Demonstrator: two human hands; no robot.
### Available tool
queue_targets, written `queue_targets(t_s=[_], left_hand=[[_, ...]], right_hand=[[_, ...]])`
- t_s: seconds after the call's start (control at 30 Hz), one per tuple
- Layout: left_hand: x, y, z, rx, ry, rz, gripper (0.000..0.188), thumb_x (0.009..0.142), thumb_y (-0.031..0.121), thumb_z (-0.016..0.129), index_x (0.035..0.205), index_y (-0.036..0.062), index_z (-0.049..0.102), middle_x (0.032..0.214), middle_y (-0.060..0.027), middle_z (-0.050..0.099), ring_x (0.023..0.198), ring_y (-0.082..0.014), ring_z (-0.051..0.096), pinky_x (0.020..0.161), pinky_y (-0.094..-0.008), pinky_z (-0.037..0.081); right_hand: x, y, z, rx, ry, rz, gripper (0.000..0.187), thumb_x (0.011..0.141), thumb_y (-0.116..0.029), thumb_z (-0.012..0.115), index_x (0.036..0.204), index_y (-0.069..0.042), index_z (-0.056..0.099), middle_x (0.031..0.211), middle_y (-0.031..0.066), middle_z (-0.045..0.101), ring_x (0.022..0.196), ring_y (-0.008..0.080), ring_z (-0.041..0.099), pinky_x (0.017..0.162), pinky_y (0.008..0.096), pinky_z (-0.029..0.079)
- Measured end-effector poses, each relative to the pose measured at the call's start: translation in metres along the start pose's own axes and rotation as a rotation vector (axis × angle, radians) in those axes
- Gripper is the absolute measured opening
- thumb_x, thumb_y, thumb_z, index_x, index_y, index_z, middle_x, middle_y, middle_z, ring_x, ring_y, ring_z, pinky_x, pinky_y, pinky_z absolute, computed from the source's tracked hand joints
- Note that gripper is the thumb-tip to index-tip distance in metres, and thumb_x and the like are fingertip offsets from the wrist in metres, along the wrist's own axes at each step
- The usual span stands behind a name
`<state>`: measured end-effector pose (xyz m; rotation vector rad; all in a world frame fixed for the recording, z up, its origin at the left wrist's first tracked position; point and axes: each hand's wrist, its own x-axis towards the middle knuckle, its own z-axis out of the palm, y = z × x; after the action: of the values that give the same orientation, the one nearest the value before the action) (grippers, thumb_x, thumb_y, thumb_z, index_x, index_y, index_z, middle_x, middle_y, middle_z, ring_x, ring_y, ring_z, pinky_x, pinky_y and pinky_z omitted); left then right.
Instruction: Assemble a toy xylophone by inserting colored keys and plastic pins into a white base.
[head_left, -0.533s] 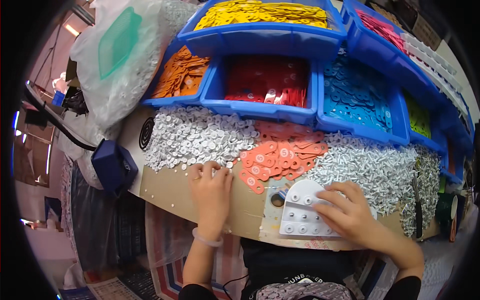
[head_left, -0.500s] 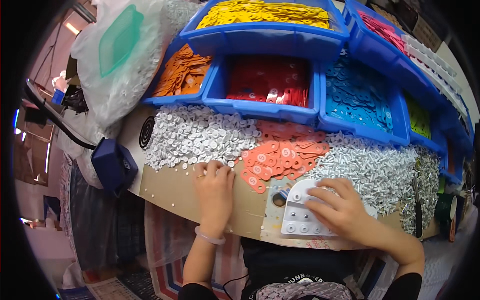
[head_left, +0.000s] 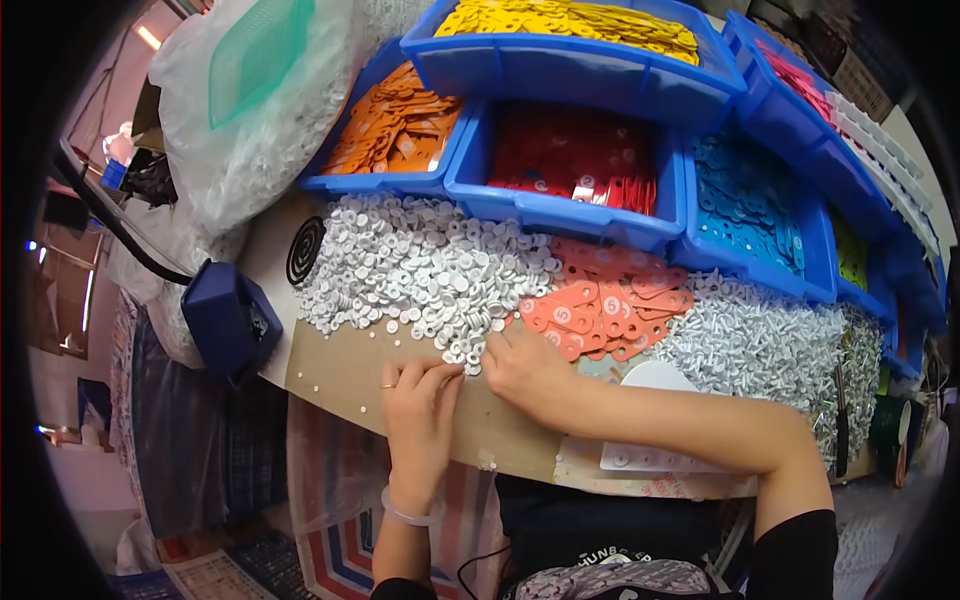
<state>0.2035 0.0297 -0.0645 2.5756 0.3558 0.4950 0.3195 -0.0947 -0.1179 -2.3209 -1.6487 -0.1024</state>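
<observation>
1. We located the pile of white round washers (head_left: 420, 265) on the cardboard work surface (head_left: 340, 375), directly in front of the blue bins and just left of the salmon-pink tags (head_left: 610, 300).
2. We noted the left hand (head_left: 420, 420) lying flat on the cardboard, fingers together and extended, fingertips touching the near edge of the white pile.
3. We noted the right hand (head_left: 525, 365) reaching across to the same edge; its fingers were curled down into the washers, apparently pinching a few, though we could not tell exactly which.
4. We judged the step in hand to be picking or gathering washers from the pile's near edge. The next move would call for a fine pinch and a steady left hand as a stop.
5. We recorded a white moulded tray (head_left: 655, 455) under the right forearm.
6. We recorded the containers: blue bins holding orange tags (head_left: 395, 130), red tags (head_left: 575, 160), yellow tags (head_left: 570, 18) and blue tags (head_left: 745, 205); a clear bag of white parts (head_left: 250, 130) at upper left.
</observation>
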Motion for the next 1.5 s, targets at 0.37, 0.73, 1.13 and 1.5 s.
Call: queue_targets(t_s=[0.37, 0.73, 1.13, 1.5], left_hand=[[0.007, 0.012, 0.025, 0.119, -0.102, 0.009, 0.013, 0.087, 0.004, 0.064, 0.099, 0.0006, 0.066, 0.101, -0.0160, 0.061, 0.090, -0.0344, 0.060, 0.075, -0.0401, 0.047], [-0.050, 0.170, 0.080, -0.630, -0.413, 0.529, 0.029, 0.078, -0.008, 0.066, 0.105, 0.0002, 0.065, 0.098, -0.0150, 0.066, 0.088, -0.0318, 0.066, 0.072, -0.0371, 0.054], [-0.064, 0.216, 0.123, -0.487, -0.513, 0.691, 0.037, 0.068, 0.002, 0.068, 0.104, 0.0021, 0.068, 0.101, -0.0092, 0.063, 0.089, -0.0286, 0.060, 0.077, -0.0369, 0.051], [-0.064, 0.198, 0.120, -0.260, -0.377, 0.996, 0.044, 0.070, 0.011, 0.068, 0.113, 0.0033, 0.070, 0.118, -0.0067, 0.064, 0.094, -0.0203, 0.060, 0.074, -0.0316, 0.048]], right_hand=[[-0.117, 0.030, -0.119, 0.370, 0.384, 0.391, 0.018, 0.079, 0.003, 0.068, 0.094, -0.002, 0.061, 0.086, 0.0118, 0.062, 0.077, 0.0252, 0.064, 0.070, 0.0346, 0.052], [-0.311, -0.004, -0.162, 0.802, 0.273, 1.229, 0.012, 0.090, -0.007, 0.067, 0.100, -0.001, 0.065, 0.090, 0.0029, 0.064, 0.085, 0.0103, 0.059, 0.077, 0.0252, 0.047], [-0.316, -0.009, -0.138, 0.679, 0.419, 1.090, 0.014, 0.084, -0.001, 0.071, 0.097, 0.000, 0.066, 0.085, 0.0081, 0.060, 0.075, 0.0189, 0.064, 0.065, 0.0307, 0.051], [-0.324, -0.014, -0.123, 0.016, 0.430, 0.714, 0.026, 0.075, -0.002, 0.074, 0.100, 0.003, 0.068, 0.093, 0.0113, 0.063, 0.081, 0.0275, 0.064, 0.069, 0.0358, 0.053]])
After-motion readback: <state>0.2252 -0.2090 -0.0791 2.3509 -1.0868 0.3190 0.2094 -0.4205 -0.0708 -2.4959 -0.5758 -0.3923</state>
